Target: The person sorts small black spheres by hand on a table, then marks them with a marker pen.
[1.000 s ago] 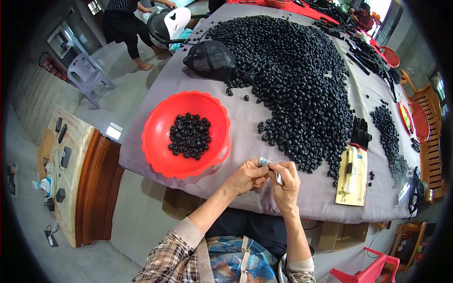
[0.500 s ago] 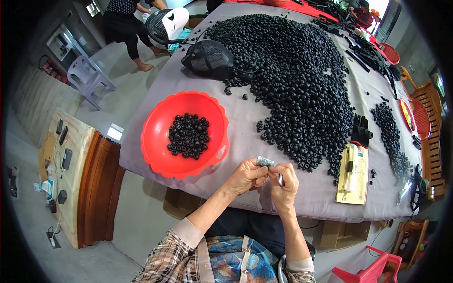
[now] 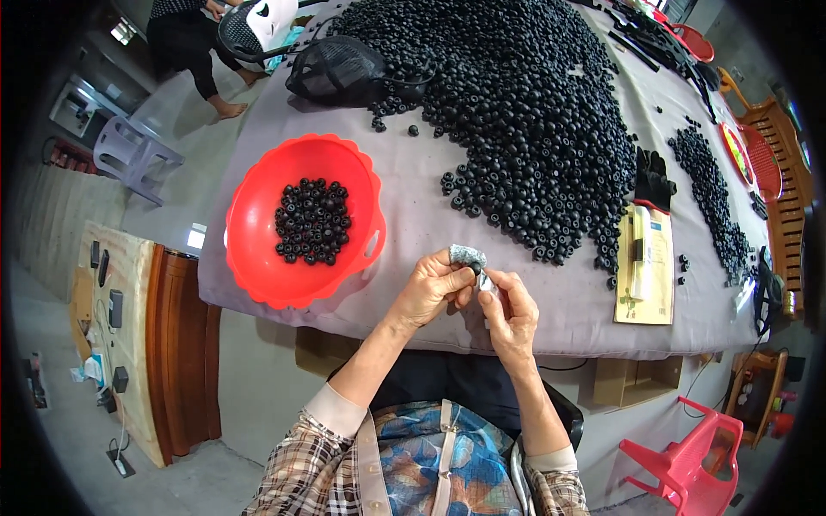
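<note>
Over the table's near edge, my left hand (image 3: 430, 285) is closed, pinching a small black round piece (image 3: 476, 268) between thumb and index finger. A grey patterned wrap (image 3: 467, 255) covers that index fingertip. Close against it, my right hand (image 3: 513, 316) is closed on a small pale, shiny tool (image 3: 486, 282); its kind is mostly hidden by the fingers. To the left stands a red scalloped bowl (image 3: 251, 225) with several black round pieces (image 3: 313, 222) in it. Beyond my hands spreads a large heap of similar black pieces (image 3: 525, 146).
A black mesh cap (image 3: 335, 73) lies left of the heap. To the right are a black glove (image 3: 654, 179) and a yellow card pack (image 3: 658, 267). A pink chair (image 3: 688, 460) stands at lower right. At upper left, another person (image 3: 185, 43) stands near a grey chair (image 3: 133, 155).
The view has shifted, so the table sits higher and further left. My right fingers have turned and lifted at the small black piece, and more of the pale tool shows.
</note>
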Motion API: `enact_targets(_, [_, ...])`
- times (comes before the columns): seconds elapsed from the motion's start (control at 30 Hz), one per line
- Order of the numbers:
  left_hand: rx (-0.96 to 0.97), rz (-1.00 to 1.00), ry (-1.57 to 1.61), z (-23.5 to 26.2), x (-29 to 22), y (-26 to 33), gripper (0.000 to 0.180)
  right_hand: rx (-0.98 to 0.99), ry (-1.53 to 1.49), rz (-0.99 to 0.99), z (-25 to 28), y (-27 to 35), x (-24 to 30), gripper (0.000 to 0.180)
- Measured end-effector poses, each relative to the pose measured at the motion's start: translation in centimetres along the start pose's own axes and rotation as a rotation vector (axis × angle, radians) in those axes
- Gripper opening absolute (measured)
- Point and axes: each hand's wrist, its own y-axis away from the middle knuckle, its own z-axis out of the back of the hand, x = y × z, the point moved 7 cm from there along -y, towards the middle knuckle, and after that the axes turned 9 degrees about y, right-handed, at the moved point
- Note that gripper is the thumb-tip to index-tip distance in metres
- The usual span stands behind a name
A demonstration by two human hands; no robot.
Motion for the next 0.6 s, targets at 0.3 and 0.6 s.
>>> enact_targets(0.3, [-0.017, 0.01, -0.08, 0.07, 0.24, 0.2, 0.012, -0.021, 0.05, 0.0, 0.22, 0.41, 0.05, 0.023])
enact_targets(0.6, [-0.018, -0.002, -0.075, -0.18, 0.08, 0.27, 0.012, -0.03, 0.026, 0.021, 0.25, 0.32, -0.11, 0.022])
